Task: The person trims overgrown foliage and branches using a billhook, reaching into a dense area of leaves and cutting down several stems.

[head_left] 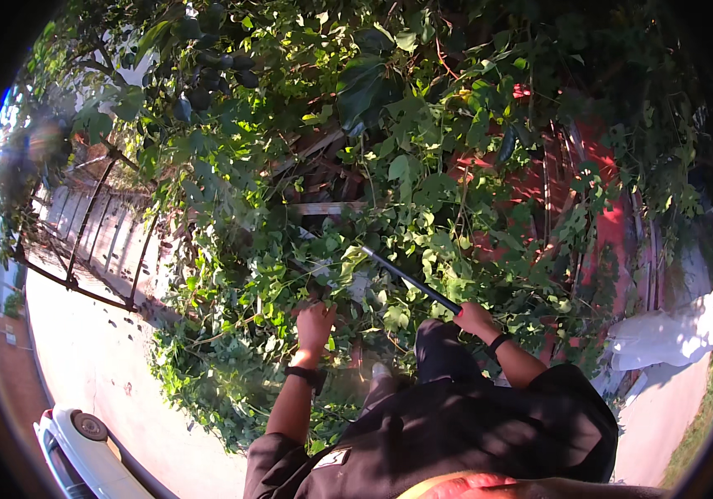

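A long, straight black rod-like tool (410,278) slants up and left from my right hand (476,319), which is closed around its lower end. A bit of red shows on the tool beside my fingers. Its far end reaches into leafy green vines (406,241), where I cannot make out its tip. To the left, my left hand (315,324) is at the vines with its fingers curled. Leaves and shadow hide the fingertips and whatever they grip. Dark bands circle both wrists.
Vines cover wooden boards (331,208) and red panels (610,241). A dark metal frame (78,283) stands at left above pale paving (82,349). A white car (86,461) is at lower left. White sheeting (676,328) lies at right.
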The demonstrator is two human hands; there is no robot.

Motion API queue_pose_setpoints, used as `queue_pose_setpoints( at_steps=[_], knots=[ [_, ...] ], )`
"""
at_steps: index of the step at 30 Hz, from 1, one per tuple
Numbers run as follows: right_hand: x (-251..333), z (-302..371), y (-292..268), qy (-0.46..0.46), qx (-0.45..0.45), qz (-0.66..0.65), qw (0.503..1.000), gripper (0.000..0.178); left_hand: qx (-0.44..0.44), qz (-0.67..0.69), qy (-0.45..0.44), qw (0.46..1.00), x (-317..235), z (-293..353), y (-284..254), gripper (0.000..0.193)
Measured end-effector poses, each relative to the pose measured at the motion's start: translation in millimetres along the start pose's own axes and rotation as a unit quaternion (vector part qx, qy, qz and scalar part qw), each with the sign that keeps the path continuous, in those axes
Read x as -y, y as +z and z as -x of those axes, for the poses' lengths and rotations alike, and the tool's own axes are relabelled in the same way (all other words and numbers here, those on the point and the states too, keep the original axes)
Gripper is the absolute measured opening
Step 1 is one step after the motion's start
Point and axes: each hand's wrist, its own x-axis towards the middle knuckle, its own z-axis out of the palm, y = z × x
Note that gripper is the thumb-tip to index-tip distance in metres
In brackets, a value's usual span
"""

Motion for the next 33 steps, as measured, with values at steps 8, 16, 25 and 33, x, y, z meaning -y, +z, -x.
queue_pose_setpoints(
  at_steps=[8, 16, 25, 33],
  knots=[
    [-30.9, -19.3, -5.7, -0.029, -0.03, -0.026, 0.999, 0.029, 0.08, -0.077, -0.039, 0.993, -45.6, -28.6, 4.5, 0.061],
    [-57.7, -15.4, -19.7, -0.033, -0.023, -0.029, 0.999, 0.029, -0.058, -0.14, 0.134, 0.979, -122.0, -132.5, -24.5, 0.068],
    [-123.8, -8.9, -16.7, -0.002, -0.057, -0.055, 0.997, 0.029, -0.162, -0.078, 0.327, 0.928, -285.8, -255.6, -12.4, 0.032],
    [-168.0, 1.2, -32.9, 0.047, -0.071, -0.073, 0.994, 0.03, -0.022, -0.011, 0.416, 0.909, -361.9, -256.4, 60.9, 0.042]
  ],
)
